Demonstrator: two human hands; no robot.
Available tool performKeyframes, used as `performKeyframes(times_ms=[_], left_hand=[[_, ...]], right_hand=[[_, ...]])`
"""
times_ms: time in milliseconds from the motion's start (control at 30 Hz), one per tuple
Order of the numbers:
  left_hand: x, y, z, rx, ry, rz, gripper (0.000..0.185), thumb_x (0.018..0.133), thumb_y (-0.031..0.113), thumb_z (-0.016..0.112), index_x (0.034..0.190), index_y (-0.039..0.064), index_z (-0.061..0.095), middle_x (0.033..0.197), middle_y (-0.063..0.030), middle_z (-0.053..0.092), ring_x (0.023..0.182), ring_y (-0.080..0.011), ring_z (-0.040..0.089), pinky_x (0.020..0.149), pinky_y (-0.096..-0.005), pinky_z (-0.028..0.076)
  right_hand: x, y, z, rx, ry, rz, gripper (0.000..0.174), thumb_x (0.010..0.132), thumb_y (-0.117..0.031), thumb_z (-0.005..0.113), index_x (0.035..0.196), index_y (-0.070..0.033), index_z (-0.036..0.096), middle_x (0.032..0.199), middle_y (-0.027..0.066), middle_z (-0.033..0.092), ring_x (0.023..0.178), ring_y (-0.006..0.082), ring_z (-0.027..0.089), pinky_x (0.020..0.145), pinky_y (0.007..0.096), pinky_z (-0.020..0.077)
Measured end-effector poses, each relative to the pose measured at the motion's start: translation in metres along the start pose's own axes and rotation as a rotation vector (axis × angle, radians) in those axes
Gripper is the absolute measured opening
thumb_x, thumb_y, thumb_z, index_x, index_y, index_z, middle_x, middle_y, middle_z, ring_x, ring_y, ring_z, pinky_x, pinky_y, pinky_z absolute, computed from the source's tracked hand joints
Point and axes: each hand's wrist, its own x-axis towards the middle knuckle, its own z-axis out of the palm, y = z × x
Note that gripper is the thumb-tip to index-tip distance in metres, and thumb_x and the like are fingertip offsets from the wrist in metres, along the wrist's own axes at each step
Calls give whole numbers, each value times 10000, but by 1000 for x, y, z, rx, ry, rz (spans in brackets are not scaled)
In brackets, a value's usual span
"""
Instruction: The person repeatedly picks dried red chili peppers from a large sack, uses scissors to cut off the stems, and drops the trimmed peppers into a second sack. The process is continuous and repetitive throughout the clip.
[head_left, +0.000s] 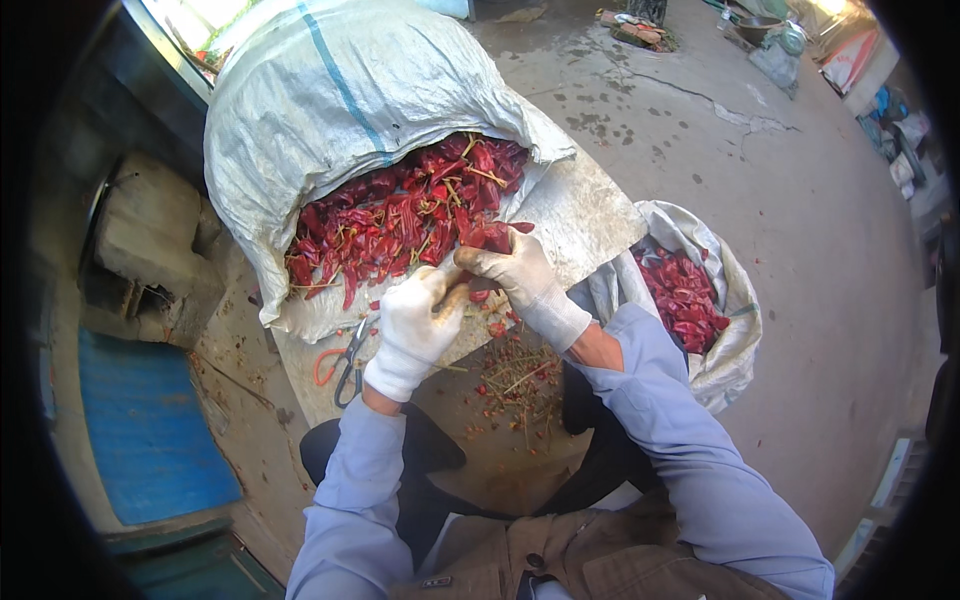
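My right hand (529, 285), in a soiled white knit glove, grips dried red chili peppers (496, 235) between thumb and fingers. Close against it is my gloved left hand (421, 324), its fingers curled at the lower side of the peppers; whatever they may pinch is hidden. Just beyond both hands, a heap of red chilies with pale stems (405, 217) spills from the mouth of a large white woven sack (292, 97). The sack lies on a worn board (592, 202). Scissors with orange and black handles (346, 364) rest on the board, left of my left hand.
A second open woven sack (739, 300) with red chilies (679, 296) stands at right. Cut stems and bits (521, 379) litter the floor between my knees. A blue panel (154, 435) and a concrete block (146, 225) are at left. Bricks (637, 31) surround a trunk at the back.
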Motion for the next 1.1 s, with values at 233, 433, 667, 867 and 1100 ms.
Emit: performKeyframes(times_ms=[233,433,667,867,1100], left_hand=[[0,-40,32,-436,-119,-577,158,903,131,741,1016,26,779,886,-180,760,807,-263,762,734,-341,582],[-16,-53,88,375,-406,-311,436,837,348,789,1173,81,709,975,-174,740,909,-370,724,816,-481,574],[-21,-68,90,421,-362,-282,247,833,184,722,1062,94,735,974,-156,731,896,-367,718,816,-466,577],[-10,-68,42,247,-263,-247,194,823,138,719,1006,75,730,928,-168,716,874,-379,707,790,-469,570],[6,-28,-15,7,-176,-31,320,836,28,727,1156,34,734,916,-156,695,831,-329,714,728,-391,567]], right_hand=[[6,-5,-15,286,108,-72,205,921,-179,768,985,6,708,839,101,743,628,149,673,549,276,514],[5,-13,-21,299,144,-96,183,947,-153,727,1011,17,710,807,115,741,652,165,690,594,279,541],[1,-25,-24,76,182,-46,158,939,-120,731,1002,24,715,809,110,748,674,134,679,613,269,542],[10,-13,-23,-292,30,-63,204,916,-170,743,1041,-8,738,845,99,757,737,139,696,687,308,560],[3,-3,-13,-749,-165,-236,340,862,-256,799,1124,-46,745,956,213,750,903,298,751,809,382,558]])
